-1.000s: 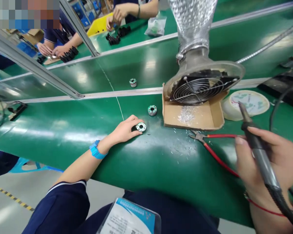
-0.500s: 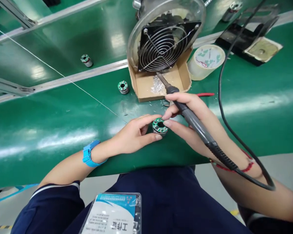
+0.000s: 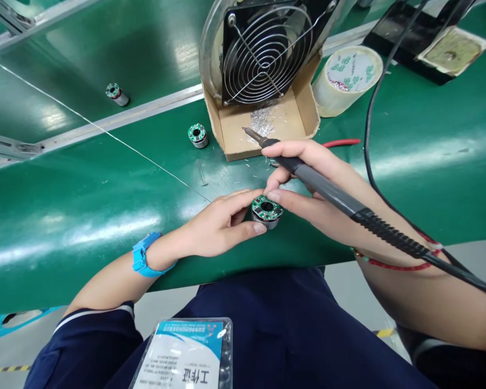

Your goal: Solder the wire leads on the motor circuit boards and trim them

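Note:
A small round motor with a green ring-shaped circuit board on top (image 3: 268, 212) stands on the green table near its front edge. My left hand (image 3: 216, 224) grips it from the left between thumb and fingers. In my right hand (image 3: 324, 197) is a black soldering iron (image 3: 328, 189), held across the hand, its tip pointing up and left over a cardboard tray. The right thumb and a fingertip pinch at the board's back edge; whatever lies between them is too small to make out.
A similar motor (image 3: 198, 135) stands left of the cardboard tray (image 3: 247, 153), which holds wire clippings beneath a fan (image 3: 263, 65). Another motor (image 3: 117, 94) is farther back. At the right are a tape roll (image 3: 348, 81), a red handle (image 3: 342, 143), a sponge holder (image 3: 451, 51) and a black cable.
The soldering iron has tilted lower and its tip has swung left. My right thumb and fingertip have shifted slightly left along the board's edge. The camera view has also shifted.

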